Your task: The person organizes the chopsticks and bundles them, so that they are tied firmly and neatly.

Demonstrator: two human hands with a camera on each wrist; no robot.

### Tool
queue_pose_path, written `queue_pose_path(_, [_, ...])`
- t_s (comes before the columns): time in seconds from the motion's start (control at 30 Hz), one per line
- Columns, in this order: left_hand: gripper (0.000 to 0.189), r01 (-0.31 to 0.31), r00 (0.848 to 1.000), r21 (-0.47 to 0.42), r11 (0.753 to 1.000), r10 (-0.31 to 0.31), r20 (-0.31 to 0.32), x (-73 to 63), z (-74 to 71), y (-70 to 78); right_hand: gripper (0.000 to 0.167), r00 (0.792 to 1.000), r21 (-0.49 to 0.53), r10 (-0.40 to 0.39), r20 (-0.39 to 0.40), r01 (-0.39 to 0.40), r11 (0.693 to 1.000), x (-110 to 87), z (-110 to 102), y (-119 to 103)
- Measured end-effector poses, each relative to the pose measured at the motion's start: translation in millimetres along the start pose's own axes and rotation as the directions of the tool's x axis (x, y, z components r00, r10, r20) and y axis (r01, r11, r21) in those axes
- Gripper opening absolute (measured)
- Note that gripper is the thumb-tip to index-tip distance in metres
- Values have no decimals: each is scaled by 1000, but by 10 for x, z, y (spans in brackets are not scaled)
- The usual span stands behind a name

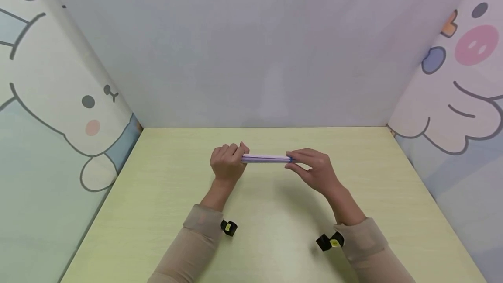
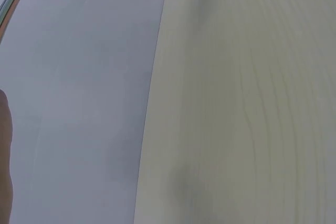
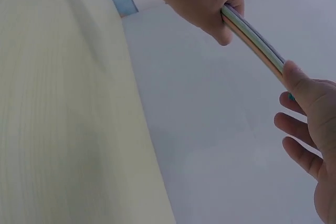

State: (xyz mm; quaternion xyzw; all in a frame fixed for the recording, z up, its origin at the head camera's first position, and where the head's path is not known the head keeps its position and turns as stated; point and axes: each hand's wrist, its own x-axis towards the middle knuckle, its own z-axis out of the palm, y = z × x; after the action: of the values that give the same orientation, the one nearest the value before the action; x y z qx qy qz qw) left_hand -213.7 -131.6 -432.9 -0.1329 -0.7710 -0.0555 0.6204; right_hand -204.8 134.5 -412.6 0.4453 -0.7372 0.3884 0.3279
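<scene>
A bundle of long thin pastel sticks (image 1: 265,159) lies level between the two hands, lilac and white in the head view. In the right wrist view the sticks (image 3: 254,38) also show green and orange. The left hand (image 1: 229,160) grips one end in a fist, which hides that end. At the other end the right hand (image 1: 316,167) pinches the bundle between thumb and fingers, beside a small blue band (image 1: 291,159). Its remaining fingers spread loosely in the right wrist view. Only part of the bundle (image 2: 14,1) shows at the left wrist view's corner.
Under the hands is a pale yellow wood-grain table (image 1: 157,213). A plain grey wall (image 1: 255,56) rises at its back edge. Cartoon-printed panels (image 1: 51,99) stand on both sides. Black wrist cameras (image 1: 229,228) sit by the beige sleeves (image 1: 184,248).
</scene>
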Motion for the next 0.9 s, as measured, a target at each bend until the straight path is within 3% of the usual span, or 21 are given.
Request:
queue_pose_path(0.2, [27,-23,1000,3,1000,23,-7,0,12,26,46,999,-186,-14,31,19,982,27,12,-38])
queue_pose_path(0.37, [26,-1,1000,4,1000,1,20,-44,13,-17,48,1000,-76,9,19,-8,997,-8,-5,-31])
queue_pose_path(0.47, [25,13,999,-5,1000,-13,37,-64,14,-39,38,1000,-20,-4,-11,4,1000,-11,-15,-28])
queue_pose_path(0.63, [26,17,999,-12,1000,-17,36,-58,16,-41,22,999,-11,-37,-14,37,999,19,-1,-26])
queue_pose_path(0.9, [25,17,1000,-17,1000,-17,18,-43,34,25,36,994,-80,-107,-23,105,991,46,42,-29])
